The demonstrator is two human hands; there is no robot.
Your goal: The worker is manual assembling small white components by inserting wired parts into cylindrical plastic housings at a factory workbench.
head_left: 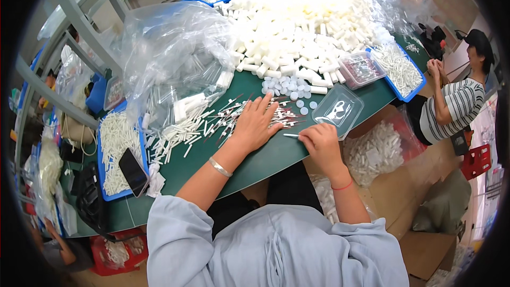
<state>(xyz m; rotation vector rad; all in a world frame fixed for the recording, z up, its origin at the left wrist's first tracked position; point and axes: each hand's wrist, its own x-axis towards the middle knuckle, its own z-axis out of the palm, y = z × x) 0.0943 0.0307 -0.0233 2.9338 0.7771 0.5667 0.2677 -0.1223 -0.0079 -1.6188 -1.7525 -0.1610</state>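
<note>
My left hand (255, 123) lies with its fingers spread on a pile of thin dark rods with white ends (222, 118) on the green table. Pinched between the fingertips of my right hand (322, 143) is a small white stick (290, 135), near the table's front edge. Just beyond the right hand rests a clear plastic lid or shallow tray (339, 108). Translucent round discs (292, 84) are scattered past my left fingertips. To the left of the rods, short white sticks (175, 130) form a loose heap.
White cylinders (297, 26) make a large mound at the back. A clear plastic bag (172, 42) sits left of it. Blue trays of sticks (119, 154) (404, 72) stand on both sides. A phone (133, 172) leans on the left tray. A person (451, 95) sits at right.
</note>
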